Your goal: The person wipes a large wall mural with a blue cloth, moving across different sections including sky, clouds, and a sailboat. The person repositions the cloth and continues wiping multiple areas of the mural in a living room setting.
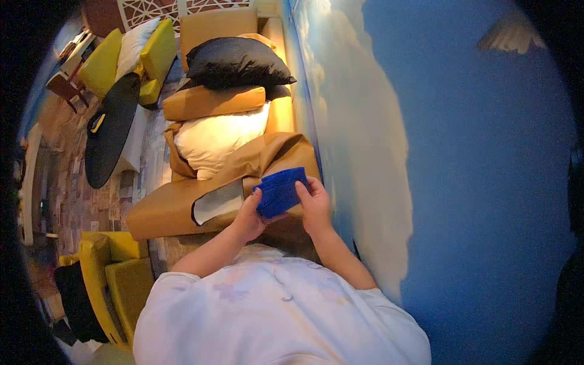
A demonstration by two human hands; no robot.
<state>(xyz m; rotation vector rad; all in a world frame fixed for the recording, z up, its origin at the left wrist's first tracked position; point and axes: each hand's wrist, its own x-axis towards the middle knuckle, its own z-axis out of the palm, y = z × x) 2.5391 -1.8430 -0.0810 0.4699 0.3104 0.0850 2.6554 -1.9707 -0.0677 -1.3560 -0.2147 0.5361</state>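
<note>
A folded blue cloth (280, 193) is held between my two hands in front of my chest. My left hand (248, 217) grips its left edge, with the thumb on top and the fingers underneath. At the right edge my right hand (316, 205) pinches it the same way, thumb uppermost. Just beyond the cloth stands a tan sofa (159, 210) with a loose, rumpled cover. A white patch (219, 204) with a dark edge shows on the sofa's near arm, left of the cloth. A cream pillow (222, 139) lies on the seat.
Farther along the sofa rests a black cushion (240, 63). An oval black table (113, 131) stands to the left, with yellow armchairs (100, 64) beyond it and another yellow armchair (115, 277) at the near left. A blue painted wall (468, 182) runs close along my right.
</note>
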